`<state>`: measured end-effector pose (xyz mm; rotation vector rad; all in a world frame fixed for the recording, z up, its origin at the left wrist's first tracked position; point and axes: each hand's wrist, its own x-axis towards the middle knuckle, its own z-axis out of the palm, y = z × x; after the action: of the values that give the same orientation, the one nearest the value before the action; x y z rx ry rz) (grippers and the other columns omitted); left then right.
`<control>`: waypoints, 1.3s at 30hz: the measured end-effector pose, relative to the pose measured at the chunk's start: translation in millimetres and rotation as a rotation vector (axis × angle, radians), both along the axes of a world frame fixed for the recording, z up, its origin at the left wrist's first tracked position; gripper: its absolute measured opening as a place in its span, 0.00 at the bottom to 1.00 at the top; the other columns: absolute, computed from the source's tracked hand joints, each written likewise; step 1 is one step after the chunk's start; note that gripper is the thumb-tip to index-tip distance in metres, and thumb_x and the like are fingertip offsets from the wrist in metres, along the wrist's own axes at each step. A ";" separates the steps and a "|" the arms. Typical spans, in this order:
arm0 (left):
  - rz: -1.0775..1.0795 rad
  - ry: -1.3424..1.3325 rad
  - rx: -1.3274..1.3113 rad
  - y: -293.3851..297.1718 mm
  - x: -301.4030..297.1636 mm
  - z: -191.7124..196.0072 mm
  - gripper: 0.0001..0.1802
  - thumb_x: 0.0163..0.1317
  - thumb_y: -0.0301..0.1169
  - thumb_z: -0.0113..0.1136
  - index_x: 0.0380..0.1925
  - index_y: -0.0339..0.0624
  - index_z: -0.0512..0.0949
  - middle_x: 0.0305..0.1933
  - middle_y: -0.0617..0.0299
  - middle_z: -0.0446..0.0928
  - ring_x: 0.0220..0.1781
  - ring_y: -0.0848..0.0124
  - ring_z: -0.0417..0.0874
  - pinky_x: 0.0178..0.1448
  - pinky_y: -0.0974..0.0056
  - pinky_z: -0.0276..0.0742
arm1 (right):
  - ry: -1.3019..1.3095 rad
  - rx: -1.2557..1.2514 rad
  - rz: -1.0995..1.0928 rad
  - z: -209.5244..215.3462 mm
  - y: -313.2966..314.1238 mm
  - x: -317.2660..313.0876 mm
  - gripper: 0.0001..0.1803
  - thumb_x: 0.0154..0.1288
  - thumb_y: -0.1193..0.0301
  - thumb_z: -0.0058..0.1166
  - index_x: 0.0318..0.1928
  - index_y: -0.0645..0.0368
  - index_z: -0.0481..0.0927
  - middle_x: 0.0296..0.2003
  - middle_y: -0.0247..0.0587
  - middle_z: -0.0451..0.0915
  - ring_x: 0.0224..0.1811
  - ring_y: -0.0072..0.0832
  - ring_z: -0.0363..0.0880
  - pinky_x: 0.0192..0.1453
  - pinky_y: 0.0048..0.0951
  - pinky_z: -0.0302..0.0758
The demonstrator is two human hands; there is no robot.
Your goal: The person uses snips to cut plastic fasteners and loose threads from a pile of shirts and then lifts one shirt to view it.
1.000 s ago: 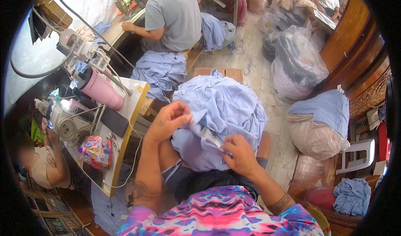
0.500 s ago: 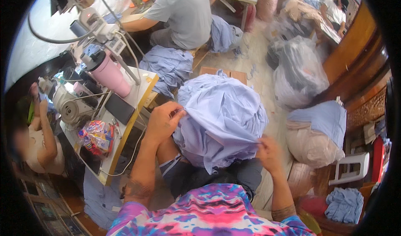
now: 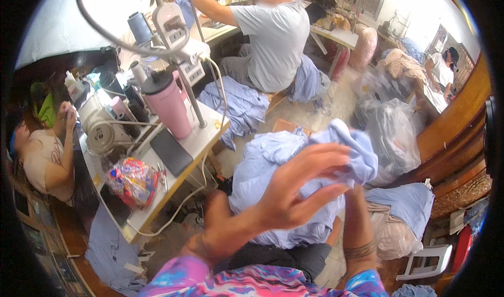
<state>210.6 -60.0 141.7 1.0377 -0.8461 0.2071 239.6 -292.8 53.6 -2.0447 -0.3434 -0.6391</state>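
Observation:
A big heap of light blue cloth point(image 3: 262, 165) sits before me, above my dark-clad lap. A bunched piece of light blue cloth point(image 3: 353, 151) is raised over its right side. My right hand point(image 3: 354, 193) is at the lower end of that piece and appears to grip it; its fingers are mostly hidden by the cloth and my other hand. In front of the heap, my left hand point(image 3: 294, 189) is held with thumb and fingers spread in a curve. It is close to the raised cloth, and I see nothing held in it.
On the left, a table point(image 3: 202, 150) bears a sewing machine point(image 3: 102, 131), a pink tumbler point(image 3: 168, 105), a dark phone point(image 3: 171, 153) and a colourful plastic bag point(image 3: 134, 181). Bagged bundles point(image 3: 391, 134) and a white stool point(image 3: 428, 263) stand at right. Co-workers sit around.
My hands have left the spread cloth edge. A bunched piece now rises at the right with my right hand, while my left hand has moved right and opened. The view has shifted.

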 end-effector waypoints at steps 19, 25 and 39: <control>0.565 0.824 0.978 170.9 -124.0 -301.1 0.14 0.74 0.38 0.63 0.46 0.39 0.86 0.34 0.57 0.86 0.35 0.68 0.86 0.42 0.61 0.81 | 0.448 0.981 0.228 63.4 182.2 520.1 0.26 0.69 0.65 0.64 0.62 0.64 0.78 0.52 0.46 0.85 0.51 0.41 0.84 0.54 0.44 0.81; 0.678 0.808 1.117 180.6 -138.6 -286.7 0.14 0.73 0.40 0.65 0.47 0.41 0.87 0.45 0.50 0.89 0.47 0.55 0.90 0.54 0.57 0.82 | 0.968 0.270 0.263 -47.2 204.9 446.1 0.45 0.70 0.56 0.67 0.77 0.65 0.61 0.75 0.54 0.66 0.69 0.49 0.74 0.65 0.56 0.78; 0.545 0.135 1.058 72.7 8.2 -198.7 0.21 0.62 0.37 0.74 0.48 0.35 0.82 0.49 0.51 0.82 0.46 0.57 0.85 0.52 0.56 0.80 | 0.432 -0.460 -0.434 -130.7 -54.3 -73.1 0.46 0.60 0.47 0.74 0.66 0.70 0.75 0.60 0.62 0.79 0.63 0.46 0.79 0.63 0.43 0.77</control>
<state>218.9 12.7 -57.0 2.2487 -0.5012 0.1350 166.6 -347.1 -77.1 -2.6605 0.2392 -0.3692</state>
